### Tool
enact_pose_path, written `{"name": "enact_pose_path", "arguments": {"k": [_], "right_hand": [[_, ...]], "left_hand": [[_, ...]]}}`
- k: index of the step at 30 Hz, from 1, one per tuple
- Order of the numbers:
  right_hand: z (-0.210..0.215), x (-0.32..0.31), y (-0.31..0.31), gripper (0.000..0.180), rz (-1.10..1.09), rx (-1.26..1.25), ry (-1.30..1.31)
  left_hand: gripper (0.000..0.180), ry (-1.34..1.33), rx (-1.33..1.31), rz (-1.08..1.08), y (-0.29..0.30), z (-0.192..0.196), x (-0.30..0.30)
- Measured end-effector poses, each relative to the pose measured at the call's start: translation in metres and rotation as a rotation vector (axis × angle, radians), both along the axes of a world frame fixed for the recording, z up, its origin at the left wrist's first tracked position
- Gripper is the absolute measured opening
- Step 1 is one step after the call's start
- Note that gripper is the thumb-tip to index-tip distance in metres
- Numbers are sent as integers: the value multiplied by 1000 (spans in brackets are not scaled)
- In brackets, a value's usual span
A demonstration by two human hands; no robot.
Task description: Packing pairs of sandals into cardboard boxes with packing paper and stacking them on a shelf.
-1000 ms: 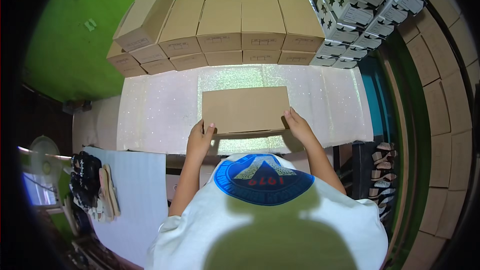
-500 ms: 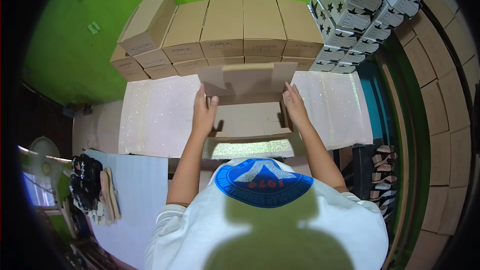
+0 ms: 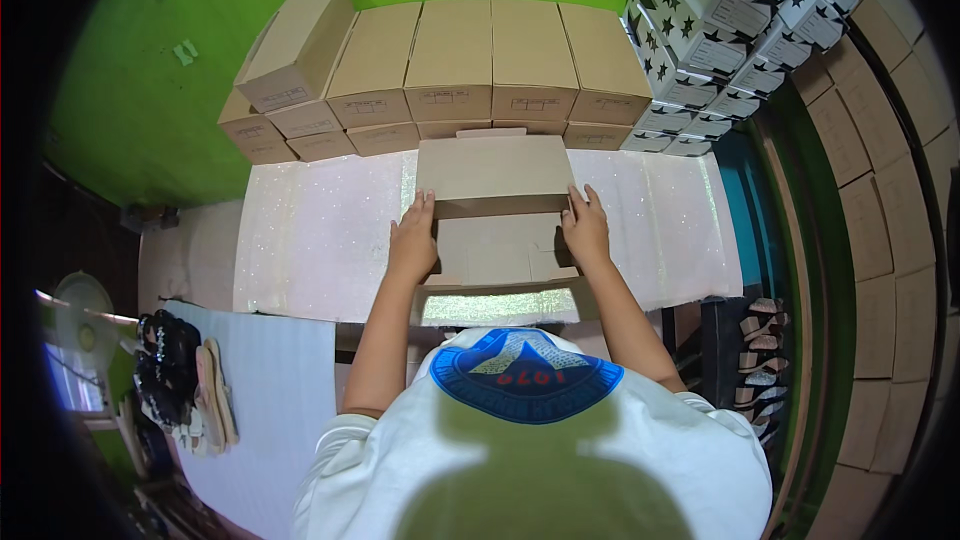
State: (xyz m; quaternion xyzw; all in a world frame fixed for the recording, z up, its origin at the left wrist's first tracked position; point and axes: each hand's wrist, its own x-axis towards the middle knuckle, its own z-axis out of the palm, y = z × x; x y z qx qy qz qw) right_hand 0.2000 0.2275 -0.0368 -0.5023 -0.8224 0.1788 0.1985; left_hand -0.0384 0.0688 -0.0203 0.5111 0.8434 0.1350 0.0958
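Observation:
A brown cardboard shoebox (image 3: pixel 495 252) stands on the sparkly pale table cover right in front of me, with its inside facing up and no contents visible in it. Its hinged lid (image 3: pixel 494 166) is tipped back on the far side, away from me. My left hand (image 3: pixel 412 238) rests along the box's left side, fingers stretched out toward the lid. Against the right side lies my right hand (image 3: pixel 587 227), its fingers extended and slightly apart near the lid's right corner. The undersides of both hands are hidden.
Closed brown boxes (image 3: pixel 448 45) line the green wall behind the table (image 3: pixel 320 230). White star-patterned boxes (image 3: pixel 715 50) are stacked at the far right. Shoes (image 3: pixel 168 370) sit on a pale surface at lower left; more shoes (image 3: pixel 765 355) stand at right.
The box's lid has swung from upright to leaning back away from me. My hands have shifted slightly lower along the box sides, fingers still extended.

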Motion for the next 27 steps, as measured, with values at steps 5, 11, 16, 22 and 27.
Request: {"name": "enact_pose_path", "arguments": {"k": [5, 11, 16, 22, 27], "right_hand": [[21, 20, 0, 40, -122, -157, 296], [8, 22, -6, 37, -46, 87, 58], [7, 12, -17, 46, -2, 83, -66], [-6, 20, -6, 60, 1, -381, 141], [-28, 25, 2, 69, 73, -528, 412]], "left_hand": [[63, -64, 185, 58, -27, 15, -20], [55, -62, 252, 21, -35, 3, -21], [49, -68, 92, 56, -24, 5, -14], [59, -361, 29, 280, -6, 5, 2], [65, -653, 265, 196, -8, -15, -7]]}}
